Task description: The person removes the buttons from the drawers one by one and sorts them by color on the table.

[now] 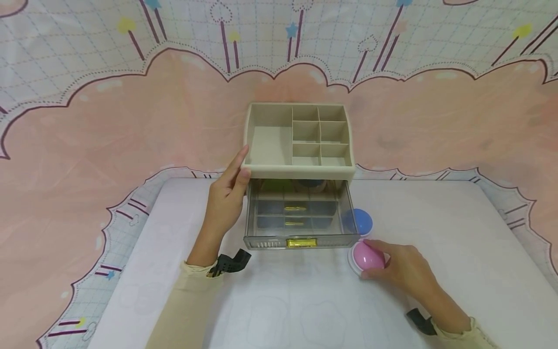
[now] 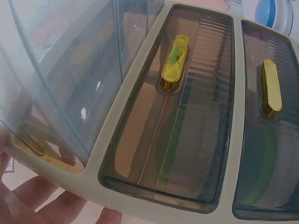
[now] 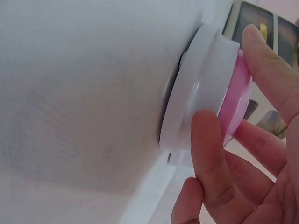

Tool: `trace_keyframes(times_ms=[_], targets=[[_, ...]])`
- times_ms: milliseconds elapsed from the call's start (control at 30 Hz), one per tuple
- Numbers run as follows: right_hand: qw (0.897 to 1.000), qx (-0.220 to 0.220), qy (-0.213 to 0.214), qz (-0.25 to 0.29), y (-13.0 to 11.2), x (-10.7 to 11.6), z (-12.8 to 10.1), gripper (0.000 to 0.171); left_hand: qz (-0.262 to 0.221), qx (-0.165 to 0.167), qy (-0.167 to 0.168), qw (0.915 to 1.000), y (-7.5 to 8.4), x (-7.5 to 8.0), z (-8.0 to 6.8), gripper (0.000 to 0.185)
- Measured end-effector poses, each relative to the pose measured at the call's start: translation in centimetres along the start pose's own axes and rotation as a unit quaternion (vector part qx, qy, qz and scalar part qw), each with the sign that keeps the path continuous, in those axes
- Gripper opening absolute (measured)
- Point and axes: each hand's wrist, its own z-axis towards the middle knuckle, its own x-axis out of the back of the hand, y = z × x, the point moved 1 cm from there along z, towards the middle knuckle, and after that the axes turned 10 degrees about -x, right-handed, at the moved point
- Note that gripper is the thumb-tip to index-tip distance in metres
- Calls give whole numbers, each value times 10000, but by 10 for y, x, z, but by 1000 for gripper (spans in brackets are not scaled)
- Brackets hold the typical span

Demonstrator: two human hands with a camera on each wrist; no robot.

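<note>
A cream desk organizer (image 1: 301, 172) stands with its top smoky clear drawer (image 1: 270, 243) pulled out. My left hand (image 1: 224, 203) grips its left side, thumb at the front edge; in the left wrist view the fingers (image 2: 35, 191) curl behind the cream side wall. To the right of the drawer, my right hand (image 1: 407, 266) holds a round button with a pink dome (image 1: 368, 255) and a white base. In the right wrist view, thumb and fingers span the white rim (image 3: 201, 88) low over the table. A similar blue-domed button (image 1: 363, 221) sits just behind it, partly seen through the drawer.
The organizer's top has one large compartment (image 1: 272, 145) and several small ones (image 1: 306, 131). Two lower drawers with gold handles (image 2: 175, 60) are shut. The white table (image 1: 436, 218) meets a pink patterned cloth backdrop (image 1: 196, 121) behind the organizer.
</note>
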Motion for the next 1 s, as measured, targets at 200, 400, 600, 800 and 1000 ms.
trace_keyframes(times_ms=[200,400,600,800,1000], targets=[[10000,-32,-25,-51,-1,1,-1,86,29,-25,35,10000,1,0,0,47],[10000,37,29,-33,0,1,0,84,62,-35,49,10000,0,0,0,47],[10000,-66,-50,9,-4,9,-1,77,79,-23,13,10000,1,0,0,48],[9991,184,236,284,-16,23,-4,70,97,-27,10,9999,1,1,0,48],[9892,807,817,908,-32,35,-14,68,32,-40,4,10000,0,0,0,48]])
